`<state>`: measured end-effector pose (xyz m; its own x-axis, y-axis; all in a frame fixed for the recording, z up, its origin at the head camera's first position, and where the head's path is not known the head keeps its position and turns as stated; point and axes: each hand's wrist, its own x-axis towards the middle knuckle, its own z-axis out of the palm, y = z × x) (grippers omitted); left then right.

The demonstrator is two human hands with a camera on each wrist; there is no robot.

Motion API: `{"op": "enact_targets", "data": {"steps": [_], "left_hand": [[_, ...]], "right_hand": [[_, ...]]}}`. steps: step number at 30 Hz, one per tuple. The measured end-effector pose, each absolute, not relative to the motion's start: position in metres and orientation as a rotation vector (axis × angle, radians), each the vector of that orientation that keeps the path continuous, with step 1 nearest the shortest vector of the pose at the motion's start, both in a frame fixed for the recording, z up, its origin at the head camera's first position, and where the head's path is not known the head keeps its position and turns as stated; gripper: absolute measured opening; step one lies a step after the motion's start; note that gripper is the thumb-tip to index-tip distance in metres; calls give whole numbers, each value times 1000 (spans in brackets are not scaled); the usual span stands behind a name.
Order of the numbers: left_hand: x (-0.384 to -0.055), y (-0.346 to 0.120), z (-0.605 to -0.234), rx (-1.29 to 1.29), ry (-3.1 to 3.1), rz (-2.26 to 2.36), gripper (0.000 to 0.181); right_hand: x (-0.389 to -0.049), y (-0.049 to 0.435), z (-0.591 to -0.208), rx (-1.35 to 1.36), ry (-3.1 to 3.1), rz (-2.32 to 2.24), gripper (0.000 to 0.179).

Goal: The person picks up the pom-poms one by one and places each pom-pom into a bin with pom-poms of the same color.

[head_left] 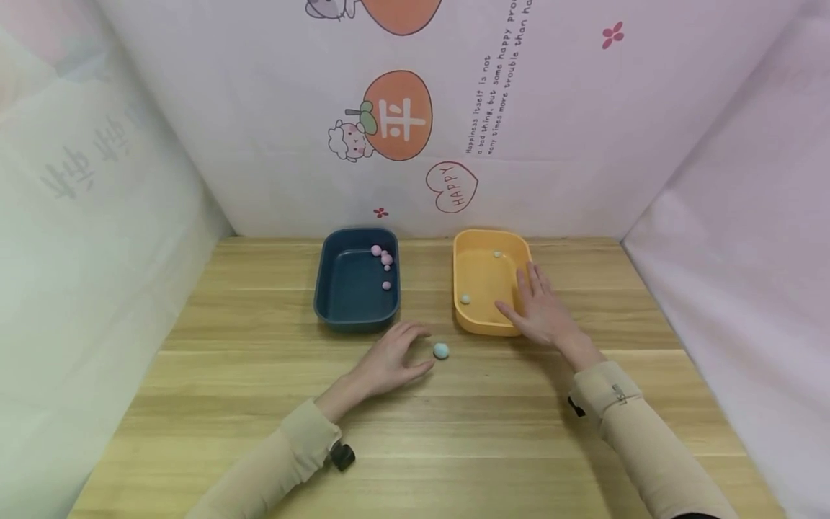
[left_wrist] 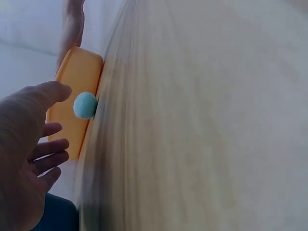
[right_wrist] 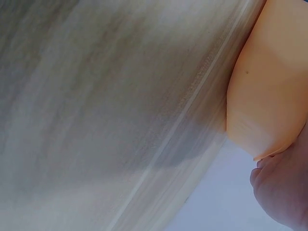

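Note:
On the wooden table lies a pale blue ball (head_left: 441,351), just beyond the fingertips of my left hand (head_left: 392,360). The thumb and fingers of that hand are spread apart with nothing between them; the left wrist view shows the ball (left_wrist: 85,105) past the thumb tip. My right hand (head_left: 545,313) lies over the right rim of a yellow box (head_left: 486,329), its fingers straight and the thumb over the inside. In the right wrist view this hand (right_wrist: 284,183) is at the rim, partly cut off. Two pale blue balls (head_left: 465,298) (head_left: 497,254) are in the yellow box.
Left of the yellow box stands a dark blue box (head_left: 357,326) with several pink balls (head_left: 386,259) along its right side. Behind both boxes rises a white printed cloth (head_left: 292,144), and more white cloth hangs at the left and right table edges.

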<state>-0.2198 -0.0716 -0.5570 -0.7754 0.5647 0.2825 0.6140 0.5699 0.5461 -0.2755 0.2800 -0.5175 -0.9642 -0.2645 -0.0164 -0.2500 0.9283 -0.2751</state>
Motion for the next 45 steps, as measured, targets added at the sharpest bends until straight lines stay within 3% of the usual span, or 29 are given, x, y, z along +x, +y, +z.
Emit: {"op": "enact_targets", "data": {"steps": [22, 31, 38, 45], "left_hand": [[-231, -57, -560, -1188, -2754, -889, 48], [-236, -48, -583, -1287, -2629, -860, 27], [-246, -46, -599, -1240, -2634, -885, 22], [-232, -58, -559, -1208, -2721, -943, 18]], "right_hand": [[-272, 285, -525, -423, 3045, -439, 99], [-266, 289, -528, -413, 3037, -484, 99], [-268, 290, -526, -420, 3055, -506, 99], [-271, 284, -521, -433, 3057, -503, 99]]}}
